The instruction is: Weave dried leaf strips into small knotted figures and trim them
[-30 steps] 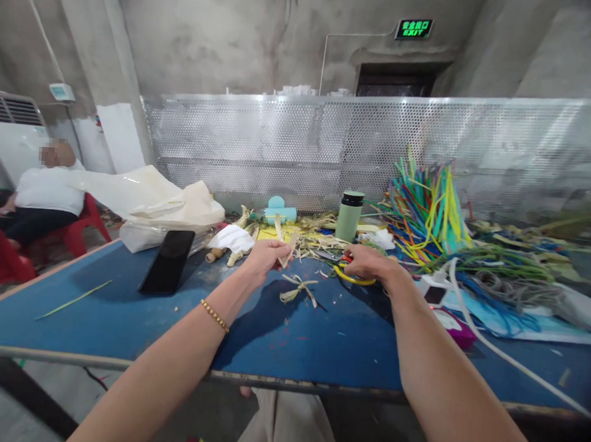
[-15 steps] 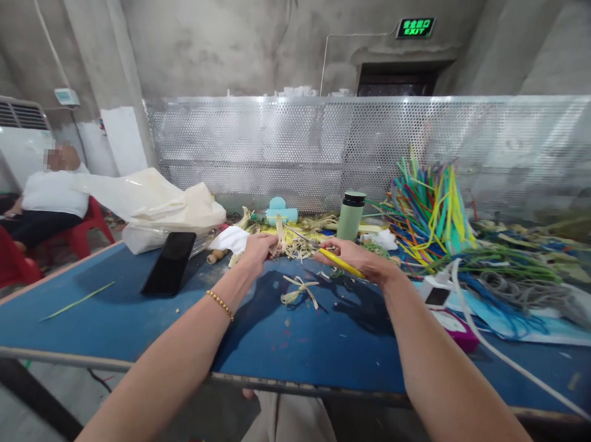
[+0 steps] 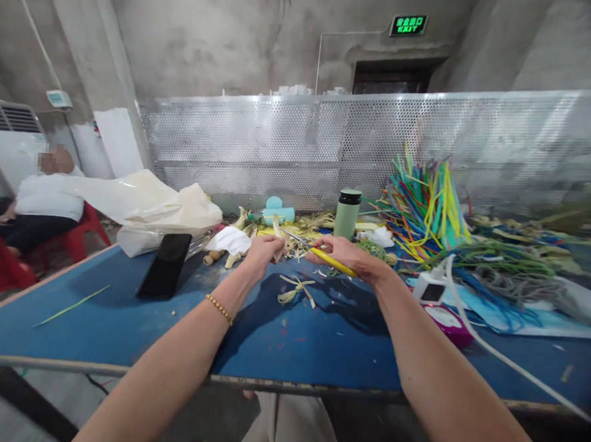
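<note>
My right hand (image 3: 341, 252) is closed around a pair of scissors with yellow handles (image 3: 334, 261); their metal blades point left toward my other hand. Closed on a pale, dry strip of husk-like leaf (image 3: 276, 228) is my left hand (image 3: 265, 252); the strip rises above the fingers, close to the blade tips. Whether the blades touch the strip I cannot tell. On the blue table in front of both hands lies a small knotted piece of pale strips (image 3: 297, 290). Cut scraps (image 3: 296, 248) are scattered behind the hands.
A phone (image 3: 165, 266), a plastic bag (image 3: 171, 207) and a white cloth (image 3: 230, 240) lie to the left. A green bottle (image 3: 347, 214) stands behind my right hand. Farther right are coloured strips (image 3: 444, 203), green cords (image 3: 498, 260), and a white charger (image 3: 429, 287) with a cable.
The scissors' blades now show more clearly beside the strip, pointing at it. Both hands still hold the same things. The whole view has shifted slightly.
</note>
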Tool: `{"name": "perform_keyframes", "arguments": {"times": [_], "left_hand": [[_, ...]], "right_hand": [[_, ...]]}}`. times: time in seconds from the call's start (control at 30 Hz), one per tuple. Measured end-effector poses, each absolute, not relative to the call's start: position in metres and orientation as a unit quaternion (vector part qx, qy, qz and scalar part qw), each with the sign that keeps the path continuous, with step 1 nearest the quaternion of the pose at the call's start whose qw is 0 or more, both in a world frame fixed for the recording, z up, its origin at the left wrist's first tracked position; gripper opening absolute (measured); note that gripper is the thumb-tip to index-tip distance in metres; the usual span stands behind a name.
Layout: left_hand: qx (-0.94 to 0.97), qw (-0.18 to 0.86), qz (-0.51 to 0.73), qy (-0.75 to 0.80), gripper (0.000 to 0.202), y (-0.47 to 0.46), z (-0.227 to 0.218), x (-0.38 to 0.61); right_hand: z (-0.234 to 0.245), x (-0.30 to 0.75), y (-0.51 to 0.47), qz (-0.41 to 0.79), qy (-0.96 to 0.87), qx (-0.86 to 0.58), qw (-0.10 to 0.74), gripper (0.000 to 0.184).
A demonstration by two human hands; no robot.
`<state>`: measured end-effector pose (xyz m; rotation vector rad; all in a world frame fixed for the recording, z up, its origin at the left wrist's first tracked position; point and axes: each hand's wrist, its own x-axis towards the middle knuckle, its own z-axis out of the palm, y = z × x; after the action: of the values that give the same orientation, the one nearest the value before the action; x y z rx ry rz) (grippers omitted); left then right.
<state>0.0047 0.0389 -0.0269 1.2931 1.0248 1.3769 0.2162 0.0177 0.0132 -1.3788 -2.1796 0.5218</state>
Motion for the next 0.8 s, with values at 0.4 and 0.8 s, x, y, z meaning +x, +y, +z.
{"name": "perform_keyframes", "arguments": {"times": [0.4, 0.8], "left_hand": [[0.502, 0.527, 0.56, 0.395, 0.01, 0.031, -0.024, 0.006], [0.492, 0.552, 0.579, 0.343, 0.028, 0.014, -0.019, 0.011]], "right_hand": [[-0.004, 0.227, 0.043, 0.001, -0.722, -0.685, 0.097, 0.031], [0.013, 0.205, 0.017, -0.06, -0.748, -0.61, 0.252, 0.033]]}}
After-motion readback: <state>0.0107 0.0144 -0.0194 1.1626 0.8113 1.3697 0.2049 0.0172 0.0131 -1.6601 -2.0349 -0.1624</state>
